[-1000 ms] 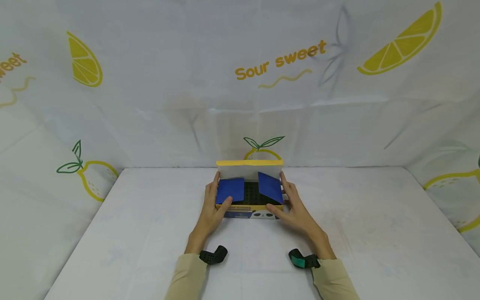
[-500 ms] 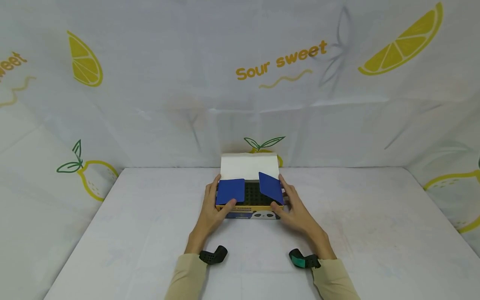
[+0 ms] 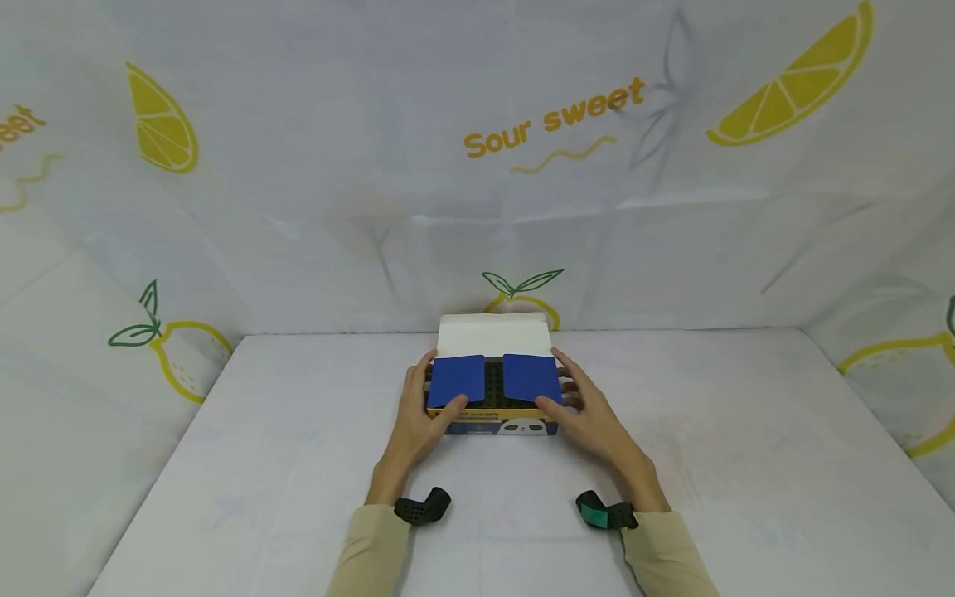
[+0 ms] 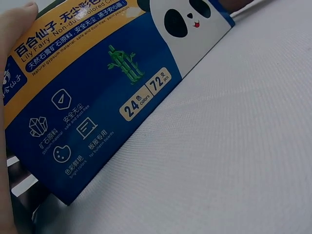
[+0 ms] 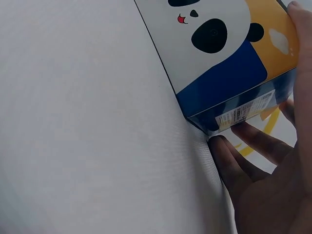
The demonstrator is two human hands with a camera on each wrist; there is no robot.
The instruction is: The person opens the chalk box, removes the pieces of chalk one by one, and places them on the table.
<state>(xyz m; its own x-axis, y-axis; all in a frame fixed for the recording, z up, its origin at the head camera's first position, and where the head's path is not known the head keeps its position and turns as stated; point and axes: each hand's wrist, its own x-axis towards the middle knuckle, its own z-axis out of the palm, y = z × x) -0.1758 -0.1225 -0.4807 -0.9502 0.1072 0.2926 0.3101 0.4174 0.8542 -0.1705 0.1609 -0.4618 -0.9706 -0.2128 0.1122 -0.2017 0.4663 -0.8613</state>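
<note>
Hands are gripping box (image 3: 493, 408) at mid-bench (image 3: 298, 464): left hand (image 3: 418, 423) fingers curling round its left end, right hand (image 3: 589, 419) round right end, thumbs pressing blue flaps (image 3: 457, 378) flat.

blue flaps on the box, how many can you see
2: the left blue flap under the left hand's thumb, the right blue flap under the right hand's thumb. None seem hidden.

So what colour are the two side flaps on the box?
Blue side flaps, clearest in the head view.
</note>
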